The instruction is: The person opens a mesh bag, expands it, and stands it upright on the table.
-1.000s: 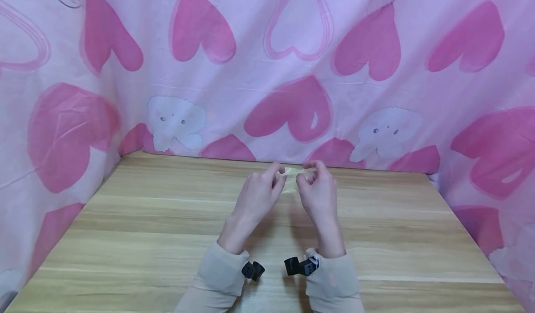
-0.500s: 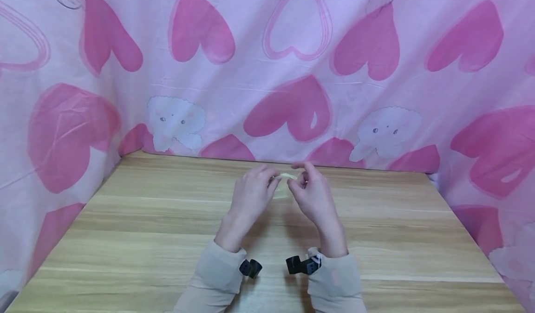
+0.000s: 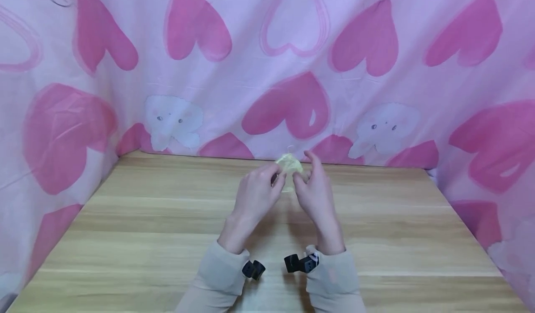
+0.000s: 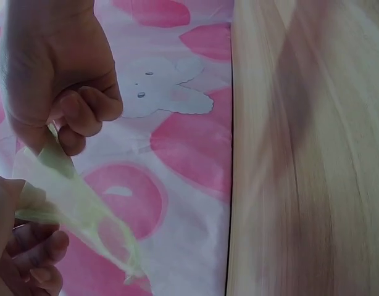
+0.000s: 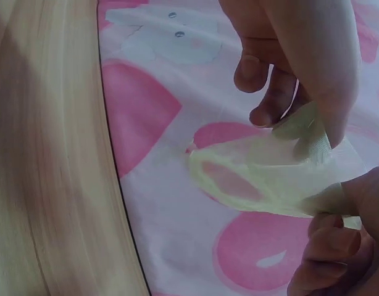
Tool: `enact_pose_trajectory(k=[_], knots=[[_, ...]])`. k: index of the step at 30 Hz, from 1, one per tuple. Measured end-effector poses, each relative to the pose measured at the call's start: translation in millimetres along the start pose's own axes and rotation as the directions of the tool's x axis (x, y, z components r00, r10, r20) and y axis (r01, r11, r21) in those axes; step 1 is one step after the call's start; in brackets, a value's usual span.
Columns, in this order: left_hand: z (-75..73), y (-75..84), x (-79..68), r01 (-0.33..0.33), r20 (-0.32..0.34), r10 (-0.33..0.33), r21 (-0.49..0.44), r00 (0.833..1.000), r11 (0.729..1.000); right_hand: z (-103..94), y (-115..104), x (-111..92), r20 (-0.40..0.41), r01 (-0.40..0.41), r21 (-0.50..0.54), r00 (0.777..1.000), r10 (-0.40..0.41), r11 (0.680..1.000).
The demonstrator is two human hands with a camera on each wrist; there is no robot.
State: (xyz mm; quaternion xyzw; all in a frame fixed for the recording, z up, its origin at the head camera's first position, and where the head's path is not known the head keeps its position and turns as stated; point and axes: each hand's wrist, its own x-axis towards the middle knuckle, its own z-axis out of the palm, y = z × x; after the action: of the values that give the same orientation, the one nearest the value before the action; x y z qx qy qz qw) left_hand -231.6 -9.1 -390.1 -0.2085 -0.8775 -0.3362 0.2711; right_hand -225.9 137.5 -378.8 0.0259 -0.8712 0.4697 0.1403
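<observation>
A small, thin, translucent yellow-green pouch (image 3: pixel 290 163) of film is between the two hands near the table's far edge. My left hand (image 3: pixel 257 190) pinches one side, and my right hand (image 3: pixel 315 197) holds the other side with its index finger raised. The left wrist view shows the pouch (image 4: pixel 94 209) tapering to a crumpled end. Seen from the right wrist, the pouch (image 5: pixel 251 169) has a small nub at its narrow tip. The film covers the thumb tips of the left hand (image 5: pixel 307 61) and the right hand (image 5: pixel 337 253).
A wood-grain table (image 3: pixel 146 238) spreads beneath the arms. Behind it and at both sides hangs a pink curtain (image 3: pixel 242 39) with hearts and white cartoon animals. Black wrist cameras sit on the left sleeve (image 3: pixel 217 271) and right sleeve (image 3: pixel 334 276).
The pouch, folded low between the fingers half a second ago, now fans out above them. Both hands have shifted slightly right and the right index finger has lifted. The head view has tilted slightly.
</observation>
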Motion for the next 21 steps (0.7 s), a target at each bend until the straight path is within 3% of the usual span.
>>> enact_pose_trajectory(k=[4,8,12,17,21], knots=[[-1.5,2.3,0.9,0.023,0.020,-0.023,-0.017,1.000,1.000,-2.7,-1.7,0.9,-0.027,0.006,0.010,1.000,-0.005,1.000],[-2.1,0.9,-1.0,0.054,0.038,-0.055,0.007,0.998,0.998,-2.8,-1.6,-0.9,0.019,0.010,0.041,1.000,-0.011,0.999],[-2.6,-1.4,-2.1,0.038,0.009,-0.038,0.049,0.999,0.998,-0.3,-1.4,-1.8,0.044,0.051,0.023,0.998,-0.052,0.998],[-2.3,-3.4,-0.2,0.031,-0.042,-0.029,0.056,0.999,0.998,2.1,-0.5,-1.3,-0.038,0.123,-0.027,0.992,-0.124,0.992],[-2.7,-4.1,1.0,0.041,-0.068,-0.039,0.041,0.997,0.998,2.5,1.3,0.0,-0.145,0.186,-0.057,0.971,-0.193,0.981]])
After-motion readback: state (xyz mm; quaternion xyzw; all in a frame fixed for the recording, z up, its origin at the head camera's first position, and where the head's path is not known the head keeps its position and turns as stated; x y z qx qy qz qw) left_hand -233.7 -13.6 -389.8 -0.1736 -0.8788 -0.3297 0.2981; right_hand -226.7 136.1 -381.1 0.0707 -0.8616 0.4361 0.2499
